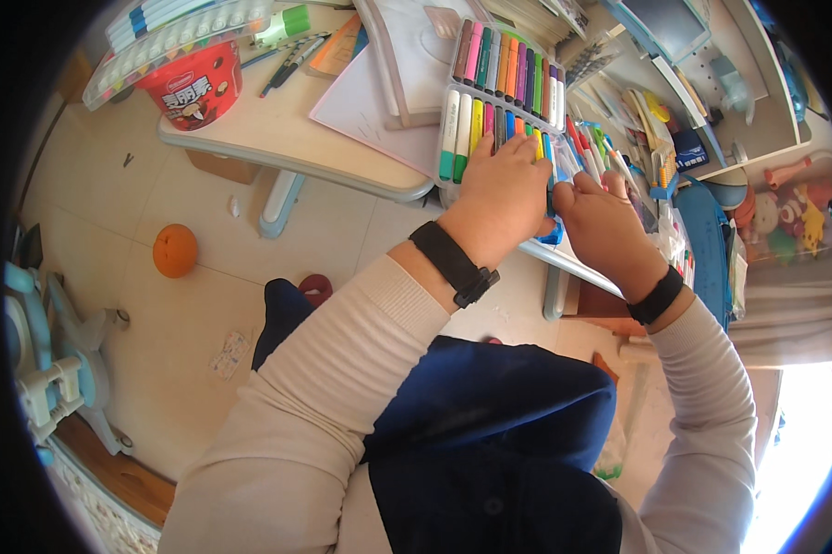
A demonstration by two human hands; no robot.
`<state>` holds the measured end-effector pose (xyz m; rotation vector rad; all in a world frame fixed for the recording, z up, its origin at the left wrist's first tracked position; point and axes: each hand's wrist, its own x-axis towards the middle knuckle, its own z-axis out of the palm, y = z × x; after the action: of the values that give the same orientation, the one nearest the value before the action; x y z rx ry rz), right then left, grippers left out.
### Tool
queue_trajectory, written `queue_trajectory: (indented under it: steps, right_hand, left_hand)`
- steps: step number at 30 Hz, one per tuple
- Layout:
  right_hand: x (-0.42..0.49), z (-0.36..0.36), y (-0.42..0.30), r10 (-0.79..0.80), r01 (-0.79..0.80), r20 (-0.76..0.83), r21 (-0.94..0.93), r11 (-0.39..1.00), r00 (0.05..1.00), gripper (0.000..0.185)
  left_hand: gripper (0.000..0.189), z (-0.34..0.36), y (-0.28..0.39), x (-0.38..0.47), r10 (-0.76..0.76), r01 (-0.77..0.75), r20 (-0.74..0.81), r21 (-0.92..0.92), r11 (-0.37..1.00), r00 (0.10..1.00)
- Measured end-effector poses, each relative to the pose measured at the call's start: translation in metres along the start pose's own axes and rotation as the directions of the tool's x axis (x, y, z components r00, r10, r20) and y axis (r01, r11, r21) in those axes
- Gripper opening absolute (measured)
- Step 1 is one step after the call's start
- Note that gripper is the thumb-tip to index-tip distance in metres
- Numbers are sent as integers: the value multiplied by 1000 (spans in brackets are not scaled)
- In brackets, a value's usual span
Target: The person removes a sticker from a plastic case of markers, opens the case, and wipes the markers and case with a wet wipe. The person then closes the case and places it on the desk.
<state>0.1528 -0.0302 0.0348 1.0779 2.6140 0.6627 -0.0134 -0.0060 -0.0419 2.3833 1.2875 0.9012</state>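
Note:
An opened clear plastic marker case (446,181) lies at the front edge of the desk, with two rows of coloured felt-tip markers (509,69) in it. My left hand (502,190) rests over the lower row, its fingertips on several markers. Its palm hides the case's front edge. Beside it, at the case's right side, my right hand (604,225) is bent with its fingers curled; what they may hold is hidden. A blue object (553,234) shows partly below the left thumb, between the hands. Both wrists wear black bands.
A red snack tub (198,86) bears a clear case of markers (180,52) at the desk's left. Pens (298,62) and paper (374,111) lie nearby. Stationery and a shelf unit (769,97) crowd the right. An orange ball-like object (175,251) and a wheeled chair base (87,353) are on the floor.

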Motion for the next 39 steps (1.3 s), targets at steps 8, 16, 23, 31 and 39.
queue_trajectory:
  steps: [8, 16, 23, 31, 39]
  right_hand:
    - [-3, -6, 0, 47, -51, 74, 48, 998, 996, 6]
    - [1, -4, 4, 72, -77, 80, 65, 995, 994, 7]
    - [8, 3, -2, 157, -159, 40, 72, 985, 987, 12]
    - [4, 2, -25, 272, -278, 118, 42, 960, 955, 10]
    - [-8, 15, -17, 382, -379, 41, 256, 889, 923, 13]
  left_hand:
    - [69, 1, 2, -1, -13, 13, -16, 4, 1000, 1000]
    - [67, 3, 1, 0, 1, -1, -34, 18, 1000, 999]
    - [64, 5, 0, -2, 18, -17, -57, 20, 1000, 998]
    - [61, 7, -1, -2, 25, -26, -119, -4, 1000, 993]
    - [65, 4, 0, -1, 32, -32, -75, 9, 999, 997]
